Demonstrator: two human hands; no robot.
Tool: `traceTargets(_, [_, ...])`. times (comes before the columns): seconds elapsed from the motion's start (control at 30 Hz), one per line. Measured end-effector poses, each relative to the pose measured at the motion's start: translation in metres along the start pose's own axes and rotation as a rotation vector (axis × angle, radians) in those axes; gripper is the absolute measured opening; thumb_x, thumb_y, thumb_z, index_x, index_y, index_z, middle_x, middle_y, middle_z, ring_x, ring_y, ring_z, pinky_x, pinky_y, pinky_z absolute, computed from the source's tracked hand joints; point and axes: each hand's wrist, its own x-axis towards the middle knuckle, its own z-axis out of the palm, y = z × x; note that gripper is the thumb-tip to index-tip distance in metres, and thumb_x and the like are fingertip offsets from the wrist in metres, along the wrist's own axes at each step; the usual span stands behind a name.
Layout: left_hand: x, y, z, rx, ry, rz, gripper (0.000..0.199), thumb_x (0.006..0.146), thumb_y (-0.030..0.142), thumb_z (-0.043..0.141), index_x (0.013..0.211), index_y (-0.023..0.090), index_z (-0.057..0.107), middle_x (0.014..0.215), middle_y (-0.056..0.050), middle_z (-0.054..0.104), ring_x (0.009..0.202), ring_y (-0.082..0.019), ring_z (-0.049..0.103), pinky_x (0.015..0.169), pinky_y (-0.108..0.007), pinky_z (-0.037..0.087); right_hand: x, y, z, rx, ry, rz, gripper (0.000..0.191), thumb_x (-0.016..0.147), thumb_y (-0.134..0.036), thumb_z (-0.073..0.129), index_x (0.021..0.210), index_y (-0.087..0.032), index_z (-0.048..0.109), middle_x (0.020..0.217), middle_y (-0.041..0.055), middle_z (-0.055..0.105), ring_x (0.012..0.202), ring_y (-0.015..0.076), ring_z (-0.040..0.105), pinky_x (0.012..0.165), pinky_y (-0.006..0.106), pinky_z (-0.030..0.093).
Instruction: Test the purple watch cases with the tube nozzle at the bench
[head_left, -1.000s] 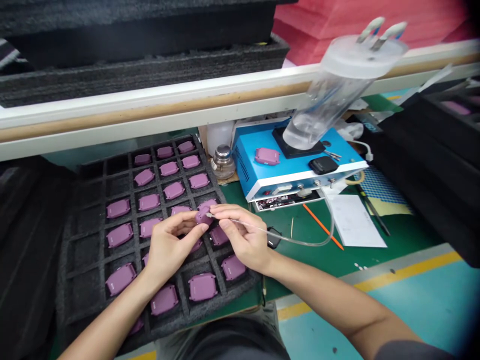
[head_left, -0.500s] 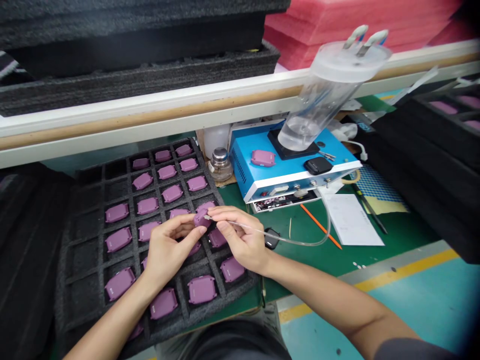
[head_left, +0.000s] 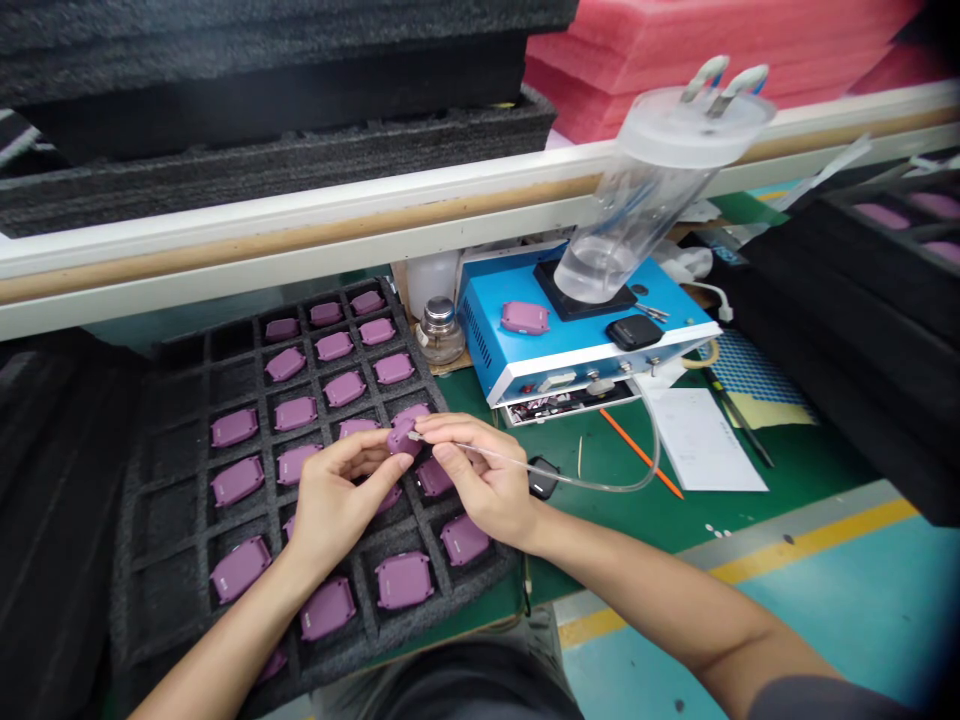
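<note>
Between the thumb and fingers of my left hand (head_left: 341, 490) is a purple watch case (head_left: 402, 437), held up over the foam tray. My right hand (head_left: 484, 480) pinches the end of a clear thin tube (head_left: 592, 487), whose metal tip (head_left: 417, 436) points at the case; whether it touches is too small to tell. Below both hands lies a black foam tray (head_left: 169, 520) with many similar purple cases in its compartments, such as one purple case (head_left: 403, 580). From my right hand the tube curves back towards a blue dispenser box (head_left: 487, 340).
On the box stand a clear cylinder (head_left: 645, 210), a purple case (head_left: 525, 318) and a black case (head_left: 634, 332). A glass bottle (head_left: 440, 332) stands left of it. An orange stick (head_left: 637, 450), white paper (head_left: 705, 440) and another black case (head_left: 543, 477) lie right. A shelf rail (head_left: 300, 235) crosses behind.
Both hands keep the same hold and position, with the tube tip still at the purple case. Only the camera view has shifted very slightly.
</note>
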Motion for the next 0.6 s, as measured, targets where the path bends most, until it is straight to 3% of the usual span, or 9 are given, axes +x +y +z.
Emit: traceTargets(0.6, [-0.0007,0.0009,-0.0011,-0.005,-0.008,-0.011,0.026,0.071,0.029,0.090,0.091,0.015,0.081,0.084,-0.007,0.082,0.072,-0.019,0.080,0.072,-0.020,0.065,0.0003,-0.0005,-0.0002,-0.008,-0.001,0.006,0.015,0.100,-0.021,0.062,0.104,-0.024,0.076,0.106,0.0081,0.080,0.105,0.0202,0.076,0.096,0.039,0.063])
